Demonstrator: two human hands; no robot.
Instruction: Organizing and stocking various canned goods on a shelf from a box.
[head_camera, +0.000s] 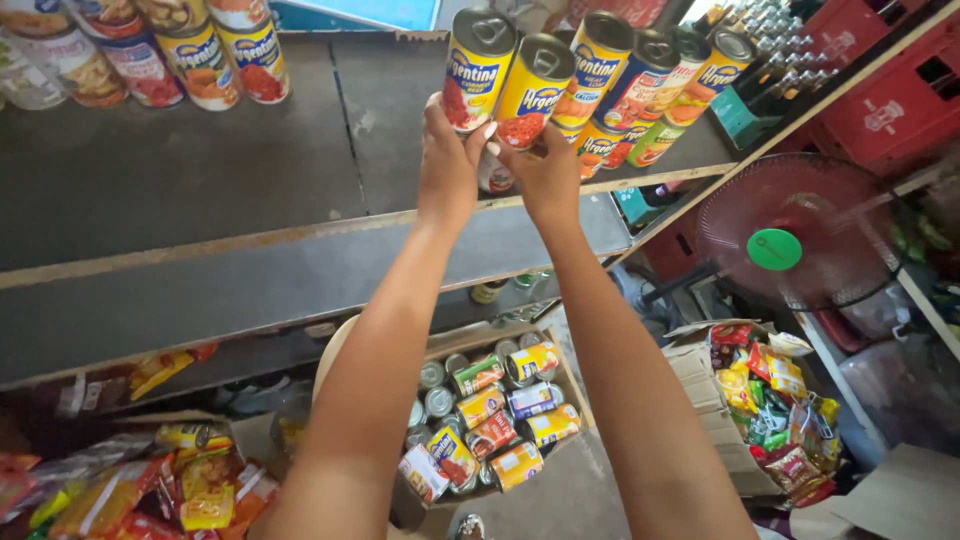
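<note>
Head view, both arms raised to the upper shelf (200, 160); left hand (447, 155) has its fingers clamped round the lower half of a yellow-labelled can (476, 68), pull-tab lid tilted toward the camera; right hand (545, 170) has its fingers closed on a second yellow can (533, 90), just beside the first, the two touching or nearly so; both cans sit at the front edge of the shelf, whether resting on it or lifted cannot be told. Behind them, a row of similar cans (650, 75) leaning along the shelf; another group of cans (150, 50) at the shelf's far left. Below, between the arms, an open cardboard box (570, 385) holding more cans, some upright, some on their sides; a second box of snack packets (770, 400) to the right; red fan (790, 240) beside the shelf; red crates (880, 100) at upper right.
</note>
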